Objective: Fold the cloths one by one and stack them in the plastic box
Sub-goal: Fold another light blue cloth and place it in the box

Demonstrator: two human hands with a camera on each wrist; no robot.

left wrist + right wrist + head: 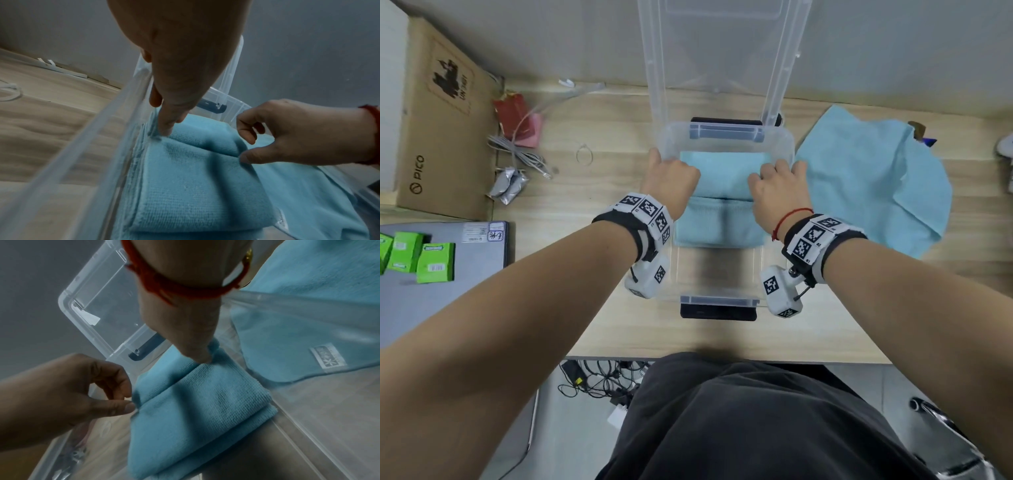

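Left hand is inside the box, at its left wall. The wrist views show its thumb and forefinger closing on the left edge of the folded cloth; the remaining fingers are curled and hold nothing. Right hand is at the opposite edge. Its thumb presses into the crease, and fingers above it are bent over the cloth. Whether they fully pinch the fabric cannot be told.

The folded cloth lies between the hands, in the far part of the box. It appears to sit on another folded layer, visible at its near edge in the right wrist view. The near part of the box floor is bare.

To the right of the right hand, outside the box, a loose cloth lies spread on the worktop, not yet folded. The lid stands propped beyond both hands.

Risks, as judged:
- The top fold bulges at the crease. If released without flattening, it may spring open and spoil the stack.
- The cloth sits tight against the left wall. Dragging it could rumple the layer beneath.
- The lid looks unsupported. A knock to the box could drop it onto the hands.
- The light box may slide if pushed.
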